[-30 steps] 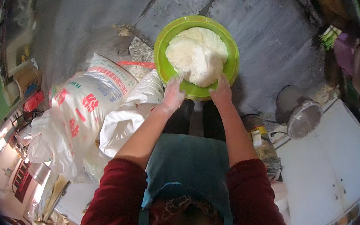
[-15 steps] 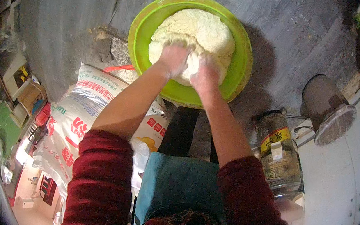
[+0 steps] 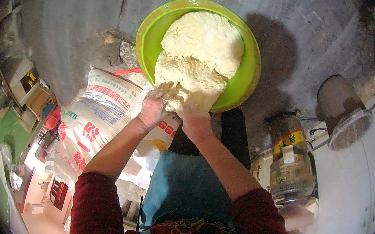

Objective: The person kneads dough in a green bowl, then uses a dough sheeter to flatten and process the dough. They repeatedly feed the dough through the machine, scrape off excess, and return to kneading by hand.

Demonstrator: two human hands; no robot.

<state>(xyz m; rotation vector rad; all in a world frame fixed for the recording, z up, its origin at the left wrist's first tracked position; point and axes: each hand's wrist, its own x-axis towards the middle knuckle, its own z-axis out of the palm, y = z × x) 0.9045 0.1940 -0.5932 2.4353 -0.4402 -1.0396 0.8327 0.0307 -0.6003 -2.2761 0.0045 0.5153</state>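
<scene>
A large pale mass of dough [image 3: 202,41] fills much of a lime-green basin [image 3: 253,45]. Across its middle runs a rough, torn-looking crease, and the near part stretches over the basin's near rim. My left hand [image 3: 154,108] grips the near-left edge of that dough, its floury fingers curled into it. Beside it, my right hand [image 3: 193,117] is closed on the near-right edge, with the fingertips partly hidden by the dough. Both forearms reach up from below in dark red sleeves.
Printed flour sacks [image 3: 110,95] lean to the left of the basin. On the right stands a big clear jar [image 3: 288,158] with a yellow and red label, near a grey cylinder [image 3: 340,108] with a pale rim. Grey floor [image 3: 79,3] lies beyond the basin.
Both hands have moved from pressing into the middle of the dough back toward me, drawing its near part out over the basin's near rim.
</scene>
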